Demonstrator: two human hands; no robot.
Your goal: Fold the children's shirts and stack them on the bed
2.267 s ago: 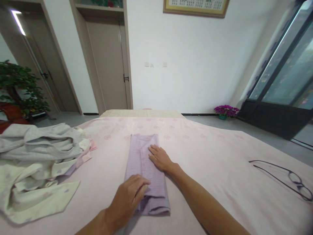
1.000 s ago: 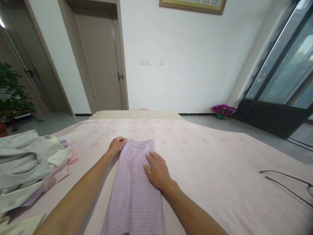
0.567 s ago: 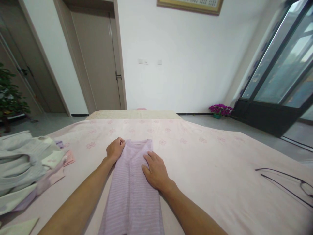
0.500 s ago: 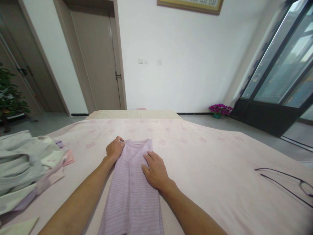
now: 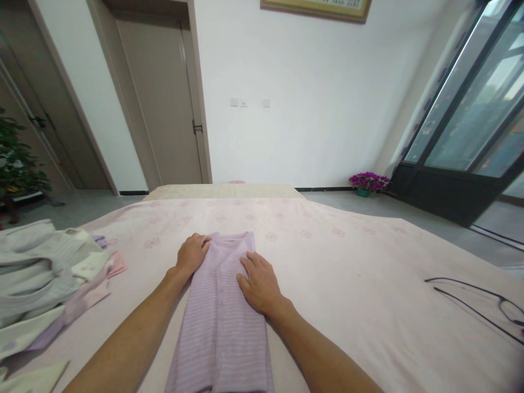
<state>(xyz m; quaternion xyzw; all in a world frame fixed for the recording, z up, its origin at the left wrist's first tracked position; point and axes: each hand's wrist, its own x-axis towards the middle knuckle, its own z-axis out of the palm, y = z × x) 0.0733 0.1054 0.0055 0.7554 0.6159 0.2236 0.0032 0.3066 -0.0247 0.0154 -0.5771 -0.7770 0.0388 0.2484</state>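
A lilac striped baby top (image 5: 223, 316) lies folded lengthwise on the pink bedsheet, its neckline pointing away from me. My left hand (image 5: 194, 254) rests at the top's upper left corner, fingers laid over the shoulder edge and not gripping it. The thumb on that side is hidden. Flat on the right side of the cloth lies my right hand (image 5: 260, 281), its fingers stretched out and the thumb apart, pressing on the fabric just below the shoulder.
At left, a heap of pale clothes (image 5: 41, 273) covers part of the bedsheet (image 5: 347, 295). A pair of glasses (image 5: 470, 289) lies at the right. Beyond the bed are a door (image 5: 159, 98), a pot of purple flowers (image 5: 369, 182) and a glass door (image 5: 462, 120).
My left hand's fingers have relaxed from a pinch at the shoulder edge and now lie over it. The right hand and the top have stayed nearly in place.
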